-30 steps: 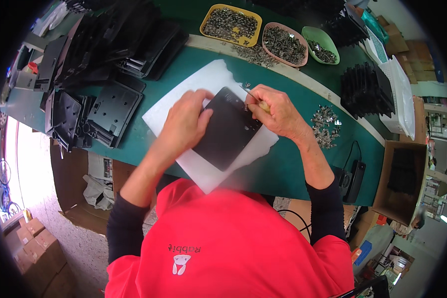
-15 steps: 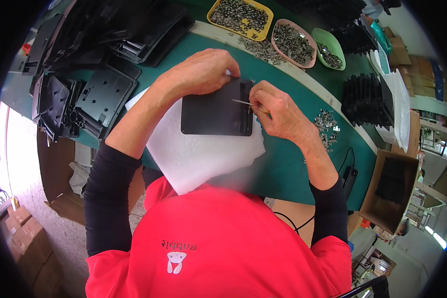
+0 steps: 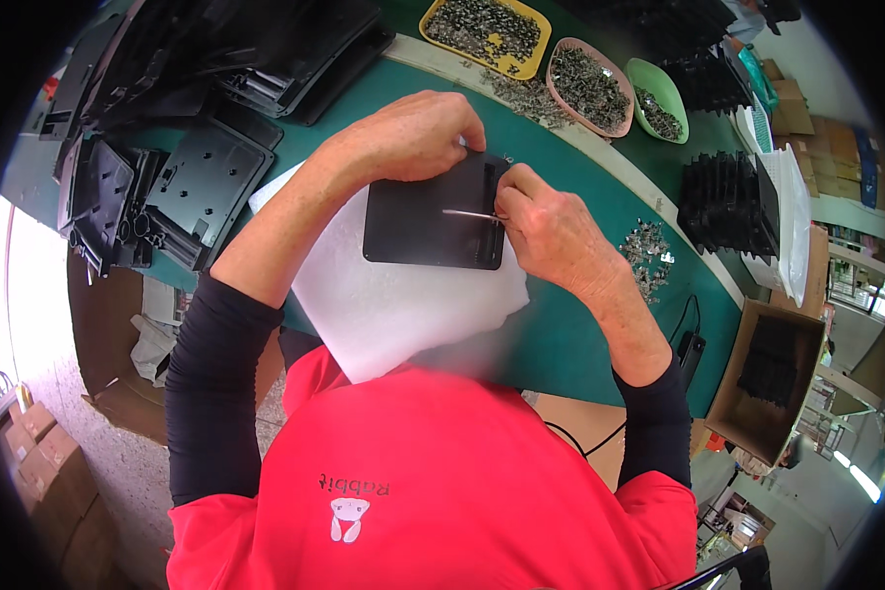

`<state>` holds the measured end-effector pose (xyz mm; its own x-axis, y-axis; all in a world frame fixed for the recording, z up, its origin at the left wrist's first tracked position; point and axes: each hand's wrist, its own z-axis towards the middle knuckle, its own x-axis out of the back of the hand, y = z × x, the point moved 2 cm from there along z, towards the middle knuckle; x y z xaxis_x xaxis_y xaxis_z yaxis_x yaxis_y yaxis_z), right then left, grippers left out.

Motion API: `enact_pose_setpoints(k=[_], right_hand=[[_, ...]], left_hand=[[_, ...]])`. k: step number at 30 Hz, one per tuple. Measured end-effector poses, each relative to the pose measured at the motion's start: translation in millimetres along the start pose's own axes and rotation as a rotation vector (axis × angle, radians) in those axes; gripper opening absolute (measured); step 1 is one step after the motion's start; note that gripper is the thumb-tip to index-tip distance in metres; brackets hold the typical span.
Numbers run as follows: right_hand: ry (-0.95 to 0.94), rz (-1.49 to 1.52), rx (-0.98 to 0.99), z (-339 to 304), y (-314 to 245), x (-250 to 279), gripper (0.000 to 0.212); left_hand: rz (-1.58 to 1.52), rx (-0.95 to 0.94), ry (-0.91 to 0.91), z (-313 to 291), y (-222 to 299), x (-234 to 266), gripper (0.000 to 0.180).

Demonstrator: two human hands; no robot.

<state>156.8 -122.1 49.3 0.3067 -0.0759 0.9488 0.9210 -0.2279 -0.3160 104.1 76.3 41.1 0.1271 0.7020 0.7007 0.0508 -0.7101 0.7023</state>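
A thin metal tool (image 3: 470, 213), partly hidden, is gripped in the curled right hand (image 3: 553, 224); the left hand (image 3: 428, 138) arches over the black panel (image 3: 425, 228), fingertips obscured, grip indeterminable.

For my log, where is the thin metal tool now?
Above the head view's centre, the thin metal tool extends left from the right hand over the black panel.

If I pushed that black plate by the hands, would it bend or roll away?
The black plate would probably stay stiff, because its edges look straight and its face flat. It likely wouldn't roll, since it's broad and has corners. Pushing it might rumple the white sheet beneath, which looks thin and soft.
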Motion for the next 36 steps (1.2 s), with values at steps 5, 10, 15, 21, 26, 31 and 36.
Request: enact_pose_setpoints(k=[5,10,15,21,26,31,36], right_hand=[[-0.088,0.080,-0.129,14.9,-0.4,8.5,0.005],[-0.014,0.151,-0.150,9.2,-1.0,19.4,0.011],[0.067,0.181,-0.347,-30.4,-21.4,13.7,0.022],[0.098,0.064,-0.329,-47.3,-43.4,-10.7,0.039],[0.063,-0.067,-0.379,-50.2,-53.3,-26.0,0.049],[0.047,-0.172,-0.353,-51.5,-55.4,-29.0,0.052],[0.155,-0.282,-0.305,-54.1,-56.4,-39.9,0.055]], left_hand=[[0.030,-0.021,0.023,-2.1,4.5,0.4,0.029],[0.010,-0.019,0.060,-6.6,6.0,3.8,0.029],[0.166,-0.007,0.214,-33.5,-4.7,0.4,0.026],[0.244,0.131,0.331,-59.7,19.1,-22.9,0.052],[0.269,0.184,0.280,-61.5,17.5,-28.3,0.058],[0.281,0.196,0.250,-57.9,21.6,-25.5,0.058],[0.278,0.201,0.224,-56.1,23.4,-22.9,0.058]])
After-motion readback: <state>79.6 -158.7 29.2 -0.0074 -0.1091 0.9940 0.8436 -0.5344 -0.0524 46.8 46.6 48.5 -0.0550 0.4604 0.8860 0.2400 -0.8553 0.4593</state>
